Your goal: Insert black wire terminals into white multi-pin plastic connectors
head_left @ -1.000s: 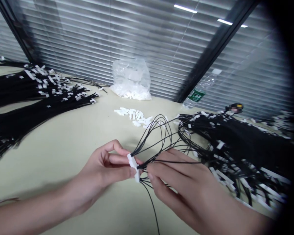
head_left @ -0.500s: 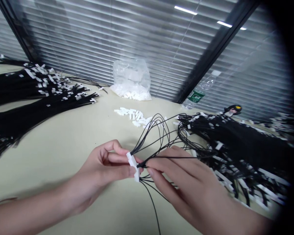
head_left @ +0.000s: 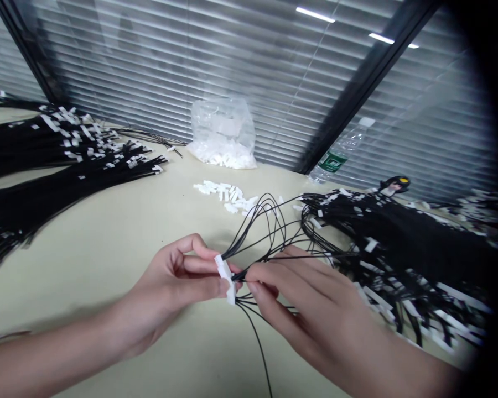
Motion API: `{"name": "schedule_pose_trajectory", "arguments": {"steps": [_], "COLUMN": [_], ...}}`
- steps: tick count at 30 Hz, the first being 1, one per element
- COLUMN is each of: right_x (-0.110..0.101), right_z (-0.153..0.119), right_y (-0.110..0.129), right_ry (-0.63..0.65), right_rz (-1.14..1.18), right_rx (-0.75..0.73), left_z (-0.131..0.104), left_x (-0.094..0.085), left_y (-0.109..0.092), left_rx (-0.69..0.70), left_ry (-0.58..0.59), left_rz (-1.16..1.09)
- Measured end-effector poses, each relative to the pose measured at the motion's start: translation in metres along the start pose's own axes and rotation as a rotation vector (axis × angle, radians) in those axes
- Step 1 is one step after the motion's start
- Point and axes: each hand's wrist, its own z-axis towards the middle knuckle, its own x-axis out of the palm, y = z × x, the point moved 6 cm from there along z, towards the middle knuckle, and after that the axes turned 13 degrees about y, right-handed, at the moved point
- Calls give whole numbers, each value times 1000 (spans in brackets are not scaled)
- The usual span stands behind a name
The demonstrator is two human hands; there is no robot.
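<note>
A long white connector housing (head_left: 226, 276) is pinched between the thumb and fingers of my left hand (head_left: 178, 282), tilted above the table. Black wires (head_left: 255, 221) run out of its right side; some loop up and over to the right, others hang below. My right hand (head_left: 311, 298) has its thumb and index finger closed on a black wire close to the middle of the housing. The fingers partly hide that wire's end, so I cannot tell how deep it sits.
Loose white connectors (head_left: 228, 196) lie on the table (head_left: 120, 237) behind my hands. Beyond them stands a clear bag (head_left: 223, 135) of white pieces. Black wire bundles lie left (head_left: 58, 193) and right (head_left: 415, 237). A plastic bottle (head_left: 334, 157) leans by the blinds (head_left: 149, 61).
My right hand has shifted very slightly at the housing, and a wire passing over it sits a little higher. My left hand keeps its hold on the connector housing.
</note>
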Motion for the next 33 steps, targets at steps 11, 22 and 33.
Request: {"name": "schedule_pose_trajectory", "arguments": {"steps": [11,22,33], "right_x": [4,8,7], "right_z": [-4,-1,-1], "right_y": [3,-4,-5], "right_ry": [-106,17,22], "right_rz": [-102,-125,-3], "right_rx": [-57,15,132], "left_z": [-1,0,-1], "left_x": [-3,-4,-3], "left_y": [8,5,4], "left_rx": [-42,-43,-23], "left_ry": [-22,-32,-23], "left_rz": [-40,-58,-27]}}
